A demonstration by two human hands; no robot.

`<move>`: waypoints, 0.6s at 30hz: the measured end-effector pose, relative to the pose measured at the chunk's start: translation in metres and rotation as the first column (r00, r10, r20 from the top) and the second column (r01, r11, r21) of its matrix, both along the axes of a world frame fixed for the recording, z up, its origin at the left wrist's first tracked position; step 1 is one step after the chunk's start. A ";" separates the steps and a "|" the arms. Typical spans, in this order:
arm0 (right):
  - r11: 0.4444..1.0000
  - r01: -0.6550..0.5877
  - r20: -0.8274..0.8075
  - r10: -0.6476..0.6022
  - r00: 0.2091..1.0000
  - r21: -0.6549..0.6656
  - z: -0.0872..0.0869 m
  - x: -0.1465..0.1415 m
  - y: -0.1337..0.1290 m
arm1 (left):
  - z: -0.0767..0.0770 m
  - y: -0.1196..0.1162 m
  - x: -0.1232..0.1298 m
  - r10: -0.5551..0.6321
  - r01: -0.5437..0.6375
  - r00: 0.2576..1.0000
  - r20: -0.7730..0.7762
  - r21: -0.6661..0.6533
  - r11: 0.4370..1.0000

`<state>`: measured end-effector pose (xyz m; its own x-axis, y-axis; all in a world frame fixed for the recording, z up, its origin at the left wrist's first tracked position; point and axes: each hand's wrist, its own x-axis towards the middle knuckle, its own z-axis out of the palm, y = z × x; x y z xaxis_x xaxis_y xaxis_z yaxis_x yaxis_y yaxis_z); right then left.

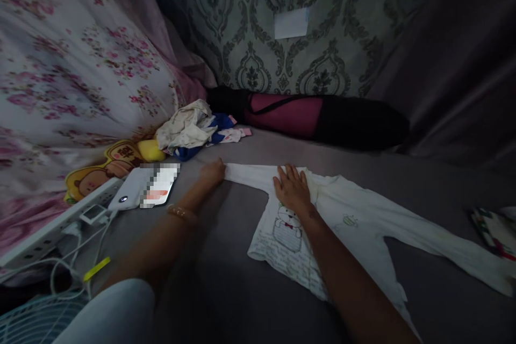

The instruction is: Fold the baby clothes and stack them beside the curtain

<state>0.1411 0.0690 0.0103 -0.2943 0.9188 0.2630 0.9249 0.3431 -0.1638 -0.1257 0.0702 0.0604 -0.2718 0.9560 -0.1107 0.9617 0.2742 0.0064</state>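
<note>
A small white long-sleeved shirt (pixel 355 226) with a bear print lies spread on the grey bed sheet (pixel 226 258). Its left-hand sleeve stretches straight out to my left hand (pixel 213 173), which is closed on the cuff. My right hand (pixel 292 188) rests flat on the shirt near the shoulder, fingers spread, just above the bear print. The other sleeve runs out to the right, slanting toward the near right edge. My right forearm hides part of the shirt's body.
Crumpled clothes (pixel 189 126) are piled at the back left. Beside them lie a yellow bear cushion (pixel 102 169), a phone (pixel 163 188), a white power strip (pixel 56 226) with cables, and a blue fan grille (pixel 40 320). A black and maroon long bag (pixel 290 115) lines the wall.
</note>
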 end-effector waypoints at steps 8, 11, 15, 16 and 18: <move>1.000 0.010 0.003 -0.010 1.000 -0.005 0.002 0.000 -0.001 | 0.017 0.013 0.086 -0.345 0.324 0.938 0.027 0.283 0.903; 0.999 -0.019 0.063 0.021 0.998 -0.040 0.001 0.004 0.000 | -0.004 0.004 0.140 -0.596 0.451 0.751 0.284 0.438 0.778; 0.996 -0.067 0.136 0.075 0.988 -0.060 -0.001 0.009 0.002 | -0.027 -0.004 0.170 -0.560 0.414 0.723 0.405 0.396 0.820; 0.996 -0.067 0.143 0.074 0.987 -0.054 -0.001 0.009 0.003 | -0.030 -0.004 0.169 -0.535 0.405 0.745 0.399 0.366 0.838; 0.997 -0.067 0.147 0.073 0.987 -0.041 -0.002 0.009 0.004 | -0.036 -0.005 0.161 -0.508 0.407 0.781 0.364 0.320 0.855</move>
<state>0.1499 0.0727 0.0084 -0.3915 0.9026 0.1788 0.9137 0.4043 -0.0403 0.0357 0.0652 0.0242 0.2297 0.9670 0.1105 0.8593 -0.2548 0.4435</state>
